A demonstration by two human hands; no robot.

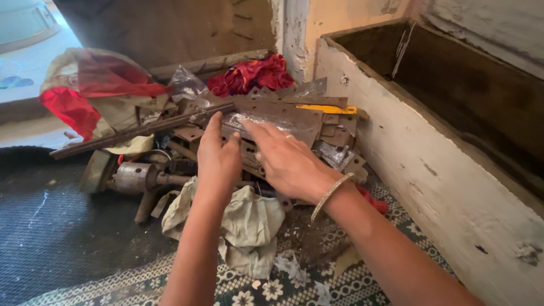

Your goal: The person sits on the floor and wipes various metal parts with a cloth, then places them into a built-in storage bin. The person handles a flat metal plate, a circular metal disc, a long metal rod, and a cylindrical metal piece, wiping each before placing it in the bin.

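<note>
Centrally, both hands lie open over rusty plates: left hand beside right hand, with a rag below and a white box at right.

Views: just the one, a head-worn camera, so no second view shares any part of the scene.
Position: above and behind the person's own forearms, which enter from the bottom edge.
Facing: forward and steeply down, onto the floor and a heap of metal plates.
Nearness: close, both hands sit mid-frame, left hand and right hand, arms filling the lower half.
Right edge: a white wooden box runs diagonally away toward the corner.
Far reach: the wall behind the heap.
Left edge: dark floor mat.
</note>
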